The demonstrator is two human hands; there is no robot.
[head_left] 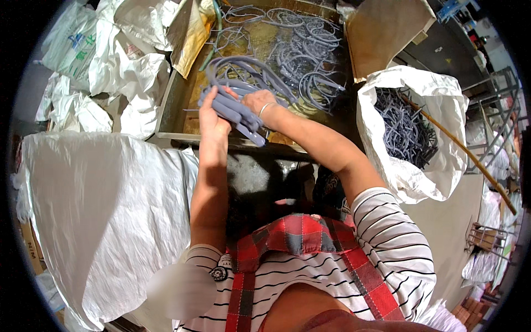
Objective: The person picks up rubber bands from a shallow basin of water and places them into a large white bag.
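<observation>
A bundle of grey rubbery tubes (228, 108) is held over the near side of a shallow metal tray (165, 109), its ends pointing toward me. My left hand (212, 114) is closed around the bundle from the left, thumb up. My right hand (259, 102), with a bracelet at the wrist, is closed on the tubes at the bundle's right side; its fingertips are partly hidden. Behind the hands, the tubes run back in a loop. More grey tube coils (318, 83) lie loose in the wet tray, mostly at its far right.
Right of the tray stands a white sack (451, 144) holding many short dark-grey strips, with a long wooden stick (470, 152) across it. A large white sheet-covered stack (105, 216) is at the left. White plastic sacks (130, 77) lie behind it. A cardboard panel (381, 33) rises at the far right.
</observation>
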